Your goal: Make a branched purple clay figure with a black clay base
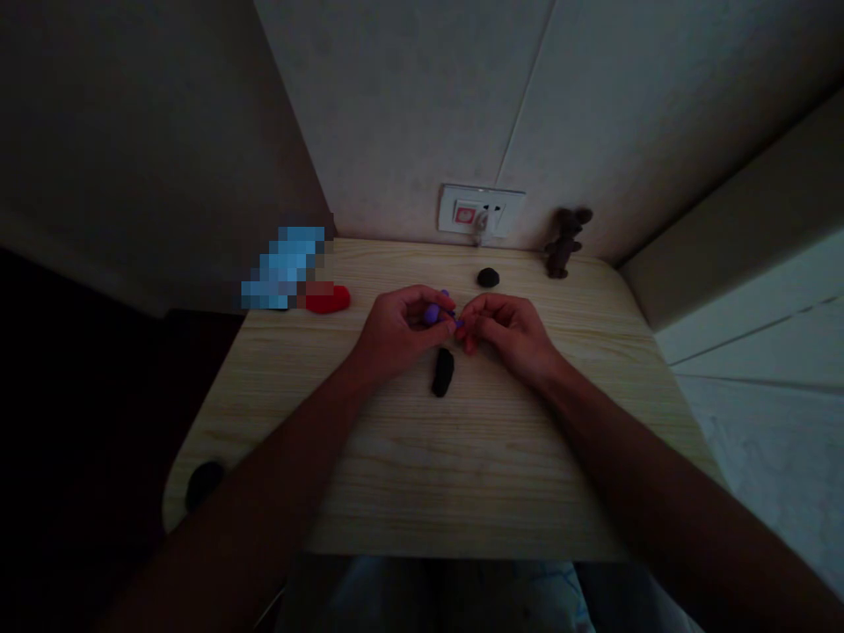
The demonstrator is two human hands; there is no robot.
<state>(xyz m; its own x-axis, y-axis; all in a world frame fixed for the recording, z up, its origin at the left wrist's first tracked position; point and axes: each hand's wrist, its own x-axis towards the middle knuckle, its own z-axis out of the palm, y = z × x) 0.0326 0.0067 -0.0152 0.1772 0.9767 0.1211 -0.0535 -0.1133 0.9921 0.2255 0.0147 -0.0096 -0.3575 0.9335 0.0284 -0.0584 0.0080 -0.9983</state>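
Observation:
Above the middle of the table, my left hand (pixel 410 327) is closed around a small purple piece (pixel 432 314) that looks like modelling clay, with rounded ends showing between the fingers. My right hand (pixel 505 330) faces it, thumb and fingers pinched at the purple bit between the two hands. Fingers hide much of the piece, so its full shape cannot be made out. Just below the hands lies a dark, elongated lump (pixel 443 373). Beyond them, near the wall, is a dark round lump (pixel 488 278).
A small brown animal-like figure (pixel 566 243) stands at the table's back right. A red object (pixel 330 299) lies at the left beside a pixelated bright screen (pixel 288 265). Another dark round thing (pixel 205 486) sits at the front left edge. A wall socket (pixel 481 211) holds a plug.

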